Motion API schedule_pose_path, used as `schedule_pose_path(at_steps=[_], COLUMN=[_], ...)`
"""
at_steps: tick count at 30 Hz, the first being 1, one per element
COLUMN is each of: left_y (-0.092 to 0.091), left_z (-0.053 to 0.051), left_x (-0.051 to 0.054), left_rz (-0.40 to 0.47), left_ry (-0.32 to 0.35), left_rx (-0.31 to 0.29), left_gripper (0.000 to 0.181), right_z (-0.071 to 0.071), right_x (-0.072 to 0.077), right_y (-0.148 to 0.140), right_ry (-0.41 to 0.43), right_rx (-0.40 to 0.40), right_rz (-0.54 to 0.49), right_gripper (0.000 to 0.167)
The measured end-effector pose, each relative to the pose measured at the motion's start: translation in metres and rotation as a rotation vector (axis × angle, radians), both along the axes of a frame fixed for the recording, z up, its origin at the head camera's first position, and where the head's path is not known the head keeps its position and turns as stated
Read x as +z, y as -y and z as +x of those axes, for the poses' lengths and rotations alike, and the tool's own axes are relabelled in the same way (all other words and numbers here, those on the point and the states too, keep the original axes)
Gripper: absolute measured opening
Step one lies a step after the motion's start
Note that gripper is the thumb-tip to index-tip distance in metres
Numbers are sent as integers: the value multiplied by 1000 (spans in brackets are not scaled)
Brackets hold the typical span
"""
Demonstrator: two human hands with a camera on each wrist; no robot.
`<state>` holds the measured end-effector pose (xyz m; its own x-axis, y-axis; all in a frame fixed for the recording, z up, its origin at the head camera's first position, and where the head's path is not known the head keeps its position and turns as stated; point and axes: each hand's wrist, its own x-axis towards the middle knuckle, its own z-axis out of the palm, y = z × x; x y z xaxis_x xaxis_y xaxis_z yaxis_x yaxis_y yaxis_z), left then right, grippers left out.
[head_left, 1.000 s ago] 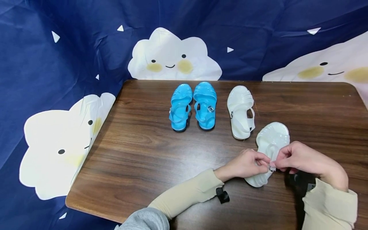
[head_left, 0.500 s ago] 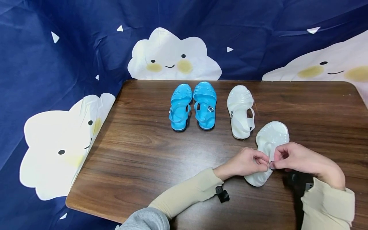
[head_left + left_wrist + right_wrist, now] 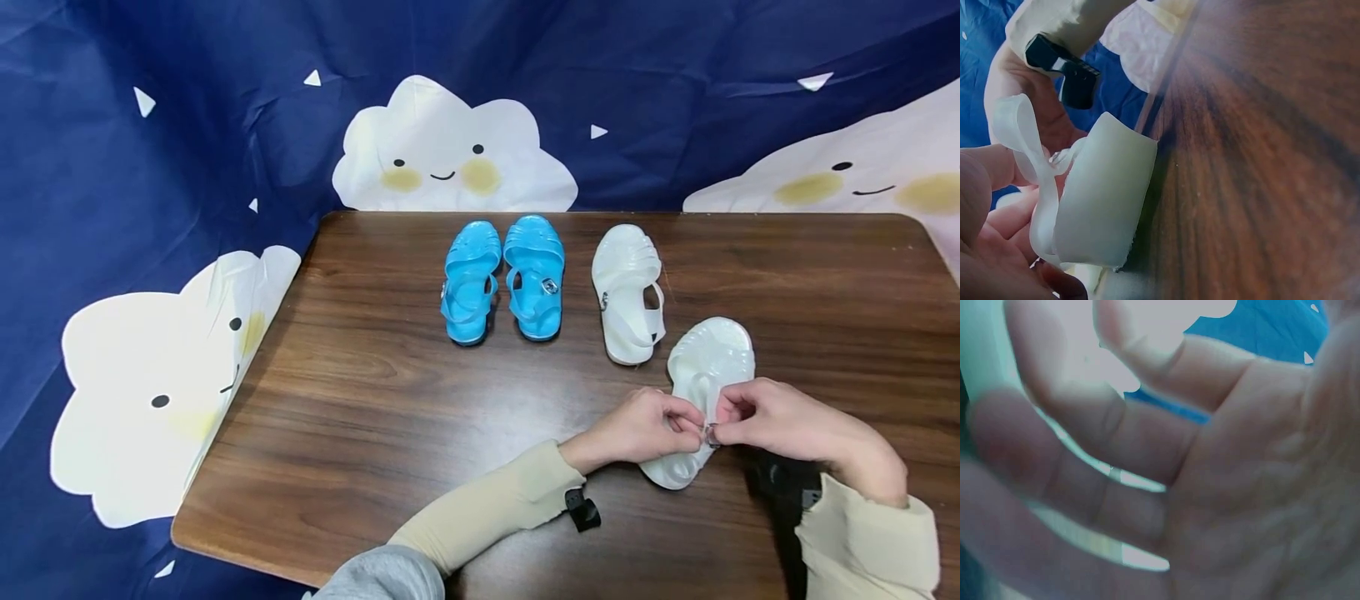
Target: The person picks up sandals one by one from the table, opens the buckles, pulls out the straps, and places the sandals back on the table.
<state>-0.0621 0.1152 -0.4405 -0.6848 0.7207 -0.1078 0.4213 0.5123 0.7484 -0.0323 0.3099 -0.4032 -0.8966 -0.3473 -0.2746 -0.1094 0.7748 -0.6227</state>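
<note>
A translucent white jelly sandal (image 3: 716, 346) lies slanted at the right of the table, toe pointing away. My left hand (image 3: 651, 425) pinches its strap from the left side, over the heel part. From the right, my right hand (image 3: 795, 425) pinches at the small metal buckle (image 3: 711, 434), thumb and index finger meeting the left fingertips there. In the left wrist view, the looped strap (image 3: 1044, 215) stands beside the sandal's thick heel (image 3: 1107, 200). The right wrist view is filled by the right palm (image 3: 1241, 487) and blurred fingers; how far the strap runs through the buckle is hidden.
The other white sandal (image 3: 627, 292) lies just beyond the held one. A pair of blue sandals, one left (image 3: 471, 279) and one right (image 3: 535, 275), stands further left near the back edge. They share a brown wooden table (image 3: 360, 400) before a blue cloth (image 3: 637, 50).
Both hands stay at the buckle. The right thumb and index finger shift a little around it, and the right forearm edges slightly; the sandal stays nearly still.
</note>
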Motion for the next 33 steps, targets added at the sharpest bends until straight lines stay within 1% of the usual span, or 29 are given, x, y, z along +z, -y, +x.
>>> schedule_pose_path(at_steps=[3, 6, 8, 10, 15, 17, 21, 24, 28, 31, 33], left_y=[1, 2, 2, 2, 1, 0, -1, -1, -1, 0, 0], left_z=[0, 0, 0, 0, 0, 0, 0, 0, 0, 1, 1], left_x=[0, -1, -1, -1, 0, -1, -1, -1, -1, 0, 0], left_rz=[8, 23, 36, 42, 51, 51, 45, 36, 28, 31, 34], left_ry=[4, 23, 38, 55, 87, 90, 80, 65, 57, 78, 92], left_rx=[-1, -5, -5, -1, 17, 20, 19, 20, 28, 39, 45], left_gripper=[16, 17, 18, 19, 21, 20, 19, 19, 19, 20, 20], right_z=[0, 1, 2, 3, 5, 6, 9, 10, 14, 19, 23], right_x=[3, 6, 7, 7, 8, 9, 9, 7, 2, -3, -7], right_y=[3, 5, 5, 4, 4, 3, 3, 2, 1, 2, 3], right_ry=[38, 77, 79, 75, 58, 58, 61, 73, 147, 212, 235], right_rx=[-34, -76, -80, -77, -54, -64, -97, -109, -138, -205, -258], right_rz=[67, 116, 121, 112, 81, 87, 92, 64, -18, -95, -145], right_gripper=[19, 26, 29, 28, 19, 17, 19, 20, 14, 16, 18])
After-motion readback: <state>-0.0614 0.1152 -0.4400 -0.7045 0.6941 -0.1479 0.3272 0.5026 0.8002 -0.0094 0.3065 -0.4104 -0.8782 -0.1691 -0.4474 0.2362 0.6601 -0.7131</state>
